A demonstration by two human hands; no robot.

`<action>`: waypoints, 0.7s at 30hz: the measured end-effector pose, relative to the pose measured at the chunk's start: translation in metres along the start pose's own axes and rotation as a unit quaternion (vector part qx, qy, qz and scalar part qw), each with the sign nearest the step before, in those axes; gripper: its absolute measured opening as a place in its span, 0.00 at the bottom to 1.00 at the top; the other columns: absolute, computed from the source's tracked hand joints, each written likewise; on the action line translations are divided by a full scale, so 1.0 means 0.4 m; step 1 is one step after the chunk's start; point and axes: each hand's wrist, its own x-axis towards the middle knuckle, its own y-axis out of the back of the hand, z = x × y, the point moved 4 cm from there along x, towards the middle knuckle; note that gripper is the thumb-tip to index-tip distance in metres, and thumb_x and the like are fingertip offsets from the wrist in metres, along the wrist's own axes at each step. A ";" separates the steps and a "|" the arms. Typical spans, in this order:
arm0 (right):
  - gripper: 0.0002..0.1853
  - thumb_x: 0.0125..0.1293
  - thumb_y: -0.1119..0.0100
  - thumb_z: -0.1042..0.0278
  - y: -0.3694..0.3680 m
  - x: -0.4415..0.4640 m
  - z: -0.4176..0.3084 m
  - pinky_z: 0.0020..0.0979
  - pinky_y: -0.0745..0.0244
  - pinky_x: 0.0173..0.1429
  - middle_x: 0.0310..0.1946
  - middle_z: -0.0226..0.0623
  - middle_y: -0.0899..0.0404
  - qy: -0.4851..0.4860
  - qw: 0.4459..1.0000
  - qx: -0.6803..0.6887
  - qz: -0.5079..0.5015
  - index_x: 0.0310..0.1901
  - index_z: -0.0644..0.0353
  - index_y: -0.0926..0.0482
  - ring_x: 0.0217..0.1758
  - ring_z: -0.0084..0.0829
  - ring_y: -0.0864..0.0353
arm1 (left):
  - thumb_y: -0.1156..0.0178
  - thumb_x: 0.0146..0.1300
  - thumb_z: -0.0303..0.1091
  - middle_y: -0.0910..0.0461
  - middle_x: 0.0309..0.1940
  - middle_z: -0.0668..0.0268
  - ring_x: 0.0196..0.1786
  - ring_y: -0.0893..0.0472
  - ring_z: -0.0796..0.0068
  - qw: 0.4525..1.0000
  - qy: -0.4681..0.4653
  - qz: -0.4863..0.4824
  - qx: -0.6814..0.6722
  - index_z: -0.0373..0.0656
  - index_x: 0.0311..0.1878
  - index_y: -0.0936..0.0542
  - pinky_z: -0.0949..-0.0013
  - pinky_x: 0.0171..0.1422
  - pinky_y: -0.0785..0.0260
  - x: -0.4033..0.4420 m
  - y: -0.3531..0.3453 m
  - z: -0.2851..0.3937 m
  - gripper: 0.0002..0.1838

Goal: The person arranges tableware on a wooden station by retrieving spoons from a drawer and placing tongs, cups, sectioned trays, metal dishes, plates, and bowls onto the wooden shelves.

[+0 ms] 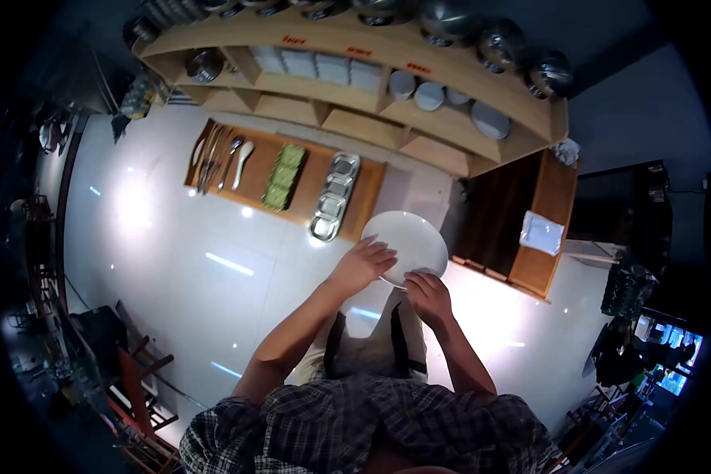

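Observation:
A round white plate point(409, 241) is held in front of the body by both hands. My left hand point(359, 267) grips its left rim, fingers lying over the upper face. On the near right rim, my right hand point(429, 295) has its fingers bent over the edge. Just beyond the plate is a wooden board point(306, 189) bearing a metal compartment tray point(335, 196), a green compartment tray point(284, 177), a white spoon point(242, 163) and other utensils.
A wooden shelf point(355, 118) at the back holds stacked white dishes point(316, 65), bowls and metal pots. To the right stands a dark wooden cabinet point(498, 213) with a white packet point(542, 233). Chairs point(138, 387) stand at the lower left.

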 end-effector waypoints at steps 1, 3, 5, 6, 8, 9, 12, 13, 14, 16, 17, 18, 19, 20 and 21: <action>0.15 0.50 0.46 0.73 -0.033 -0.003 -0.066 0.37 0.28 0.55 0.46 0.38 0.23 0.002 1.000 -0.001 -0.003 0.43 0.61 0.23 0.52 0.36 0.24 | 0.47 0.53 0.33 0.23 0.51 0.72 0.57 0.27 0.73 1.000 0.007 -0.006 -0.004 0.48 0.45 0.20 0.60 0.69 0.43 -0.072 0.019 -0.005 0.16; 0.15 0.51 0.46 0.73 -0.083 0.005 -0.186 0.38 0.29 0.57 0.47 0.38 0.23 -0.007 1.000 0.007 -0.006 0.43 0.61 0.23 0.53 0.37 0.25 | 0.48 0.53 0.33 0.24 0.53 0.71 0.59 0.28 0.71 0.999 0.024 -0.038 0.015 0.48 0.49 0.21 0.61 0.70 0.44 -0.203 0.058 -0.014 0.19; 0.16 0.52 0.46 0.72 -0.120 0.009 -0.283 0.38 0.31 0.58 0.48 0.38 0.23 -0.018 1.000 0.011 -0.002 0.44 0.61 0.23 0.54 0.38 0.25 | 0.48 0.53 0.33 0.24 0.53 0.72 0.59 0.28 0.71 0.998 0.034 -0.048 0.016 0.48 0.49 0.21 0.60 0.70 0.44 -0.311 0.101 -0.010 0.19; 0.16 0.52 0.46 0.72 -0.146 0.007 -0.318 0.39 0.32 0.60 0.49 0.37 0.24 -0.014 0.999 0.028 -0.013 0.45 0.60 0.23 0.55 0.38 0.26 | 0.48 0.53 0.33 0.24 0.53 0.72 0.59 0.28 0.71 0.998 0.043 -0.047 0.027 0.48 0.49 0.21 0.60 0.70 0.44 -0.354 0.121 -0.011 0.18; 0.16 0.53 0.47 0.72 -0.178 0.008 -0.377 0.40 0.35 0.62 0.51 0.35 0.25 -0.011 0.998 0.060 -0.017 0.46 0.58 0.23 0.57 0.37 0.28 | 0.49 0.54 0.32 0.24 0.53 0.72 0.60 0.28 0.71 0.996 0.058 -0.051 0.044 0.49 0.49 0.21 0.58 0.70 0.44 -0.425 0.132 -0.018 0.18; 0.16 0.53 0.47 0.72 -0.189 0.007 -0.396 0.40 0.35 0.62 0.51 0.35 0.25 -0.016 0.998 0.056 -0.014 0.46 0.58 0.23 0.57 0.37 0.28 | 0.49 0.54 0.32 0.24 0.53 0.72 0.60 0.28 0.71 0.996 0.052 -0.051 0.043 0.49 0.49 0.21 0.58 0.70 0.44 -0.450 0.129 -0.020 0.18; 0.16 0.55 0.48 0.72 -0.235 -0.003 -0.442 0.42 0.39 0.65 0.50 0.33 0.25 0.001 0.999 0.016 -0.051 0.46 0.57 0.24 0.57 0.36 0.28 | 0.49 0.55 0.31 0.25 0.55 0.70 0.60 0.29 0.70 0.994 0.086 -0.031 0.055 0.48 0.50 0.23 0.59 0.71 0.47 -0.510 0.117 -0.017 0.18; 0.16 0.55 0.48 0.72 -0.244 -0.004 -0.452 0.42 0.39 0.65 0.50 0.33 0.25 0.000 0.998 0.016 -0.057 0.46 0.57 0.24 0.57 0.36 0.28 | 0.50 0.56 0.31 0.27 0.57 0.70 0.62 0.30 0.69 0.992 0.108 -0.023 0.065 0.49 0.52 0.23 0.57 0.71 0.47 -0.522 0.111 -0.021 0.18; 0.16 0.55 0.49 0.72 -0.252 -0.005 -0.461 0.42 0.39 0.65 0.50 0.33 0.25 0.003 0.998 0.020 -0.052 0.46 0.57 0.24 0.57 0.36 0.28 | 0.51 0.57 0.31 0.28 0.59 0.71 0.64 0.32 0.69 0.988 0.130 -0.015 0.076 0.51 0.54 0.24 0.56 0.71 0.48 -0.536 0.107 -0.022 0.19; 0.15 0.56 0.50 0.71 -0.266 -0.010 -0.473 0.41 0.39 0.66 0.51 0.32 0.25 0.028 0.998 0.001 -0.049 0.47 0.57 0.24 0.58 0.35 0.28 | 0.51 0.58 0.31 0.29 0.60 0.71 0.64 0.33 0.69 0.986 0.140 -0.013 0.085 0.51 0.54 0.25 0.54 0.71 0.49 -0.564 0.098 -0.014 0.20; 0.15 0.56 0.50 0.71 -0.275 -0.014 -0.475 0.41 0.39 0.66 0.51 0.32 0.25 0.031 0.998 0.002 -0.052 0.47 0.57 0.24 0.58 0.35 0.28 | 0.51 0.58 0.31 0.30 0.61 0.71 0.65 0.34 0.69 0.984 0.144 -0.011 0.100 0.52 0.55 0.26 0.52 0.71 0.50 -0.577 0.096 -0.010 0.20; 0.15 0.56 0.50 0.71 -0.286 -0.019 -0.477 0.40 0.39 0.66 0.51 0.33 0.25 0.043 0.998 0.005 -0.056 0.47 0.57 0.24 0.58 0.35 0.29 | 0.51 0.58 0.31 0.29 0.60 0.72 0.66 0.34 0.68 0.983 0.161 -0.018 0.082 0.52 0.55 0.25 0.48 0.71 0.51 -0.598 0.078 -0.011 0.20; 0.15 0.56 0.49 0.71 -0.295 -0.024 -0.481 0.39 0.39 0.66 0.51 0.33 0.25 0.053 0.997 0.008 -0.060 0.47 0.57 0.24 0.59 0.35 0.29 | 0.51 0.58 0.31 0.29 0.60 0.72 0.66 0.34 0.68 0.983 0.163 -0.018 0.081 0.52 0.55 0.25 0.48 0.71 0.51 -0.612 0.071 -0.009 0.20; 0.15 0.56 0.49 0.71 -0.304 -0.035 -0.485 0.39 0.39 0.66 0.51 0.33 0.25 0.051 0.997 0.011 -0.064 0.47 0.57 0.24 0.59 0.35 0.29 | 0.51 0.58 0.31 0.28 0.59 0.72 0.65 0.34 0.68 0.982 0.166 -0.024 0.087 0.52 0.54 0.24 0.47 0.71 0.51 -0.631 0.061 -0.002 0.20; 0.15 0.56 0.49 0.71 -0.314 -0.046 -0.487 0.37 0.37 0.65 0.51 0.33 0.24 0.059 0.996 0.007 -0.066 0.47 0.57 0.24 0.59 0.34 0.28 | 0.51 0.58 0.30 0.27 0.58 0.72 0.65 0.34 0.68 0.981 0.167 -0.029 0.092 0.52 0.53 0.24 0.46 0.71 0.52 -0.649 0.048 0.007 0.19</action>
